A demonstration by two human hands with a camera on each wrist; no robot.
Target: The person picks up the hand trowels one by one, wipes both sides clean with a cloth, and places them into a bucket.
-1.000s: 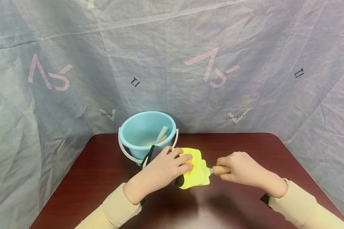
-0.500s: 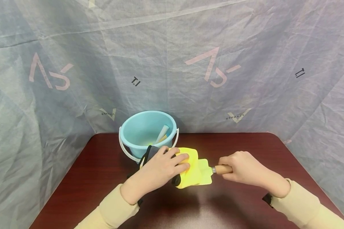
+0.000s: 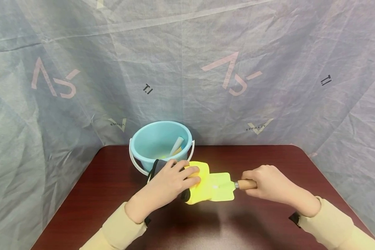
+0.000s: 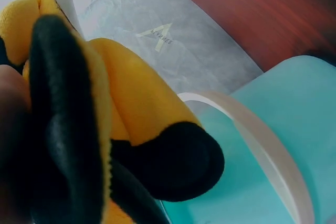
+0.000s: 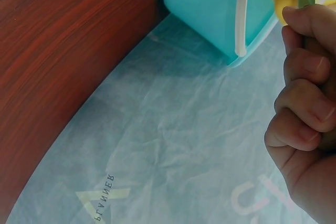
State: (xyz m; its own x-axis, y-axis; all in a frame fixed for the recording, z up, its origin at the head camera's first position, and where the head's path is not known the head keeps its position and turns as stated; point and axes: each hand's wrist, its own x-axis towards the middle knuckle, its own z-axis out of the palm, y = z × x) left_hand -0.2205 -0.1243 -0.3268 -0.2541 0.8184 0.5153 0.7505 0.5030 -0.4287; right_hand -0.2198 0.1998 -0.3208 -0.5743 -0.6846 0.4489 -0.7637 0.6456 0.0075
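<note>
My right hand (image 3: 267,184) grips the wooden handle of a hand trowel (image 3: 224,187), its blade pointing left and looking yellow-green in the head view. The blade's far part is hidden in a folded fleecy cloth (image 3: 202,192), yellow with dark grey areas and black edging. My left hand (image 3: 172,180) holds this cloth around the blade, fingers spread over its yellow top. In the left wrist view the cloth (image 4: 142,95) hangs in thick folds before the bucket. Curled fingers (image 5: 302,103) show in the right wrist view.
A light blue bucket (image 3: 147,139) with a white handle (image 3: 134,162) stands at the back, just behind my left hand. Inside it lean a pale tube-like piece (image 3: 176,146) and something tan. A dark red table (image 3: 268,156) meets a grey printed cloth backdrop (image 3: 181,69).
My left hand and the cloth have slid left along the trowel blade, uncovering more of it. My right hand with the trowel has shifted slightly right. The bucket stays put.
</note>
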